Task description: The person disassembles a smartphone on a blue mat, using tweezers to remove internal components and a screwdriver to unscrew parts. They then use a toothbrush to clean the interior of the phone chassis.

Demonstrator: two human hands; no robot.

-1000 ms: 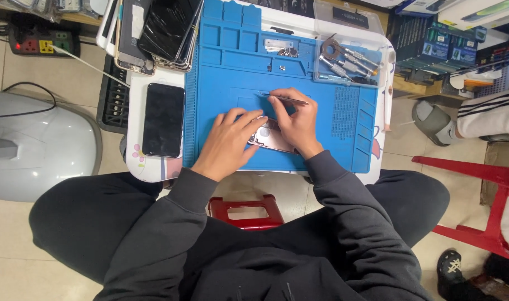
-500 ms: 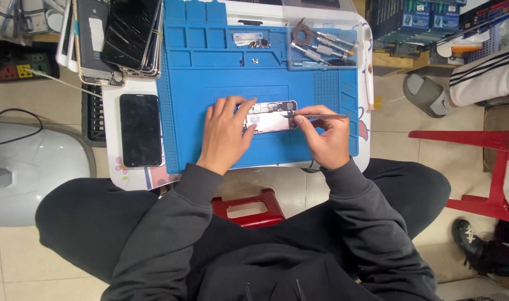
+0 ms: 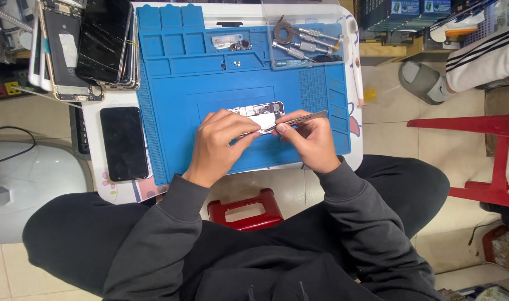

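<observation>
Opened phone (image 3: 263,114) lying mid blue mat (image 3: 171,83); left hand (image 3: 218,142) curled over its near edge, fingertips pressing down; right hand (image 3: 310,139) pinched shut around metal tweezers (image 3: 299,119), tips seemingly touching the phone, contact partly hidden; dark phone (image 3: 123,142) just left of the mat; screwdrivers (image 3: 302,42) at its far corner.

Both arms reached forward from the lap, dark grey sleeves down to the wrists, elbows bent and angled inward so the hands met close together. Left hand (image 3: 218,144) lay palm down, knuckles up, fingers curled forward with the tips pressed down. Right hand (image 3: 309,139) sat just beside it, wrist cocked, thumb and forefinger pinched in a tight grip on tweezers (image 3: 299,119). Thumbs nearly touched. Legs spread wide below.
</observation>
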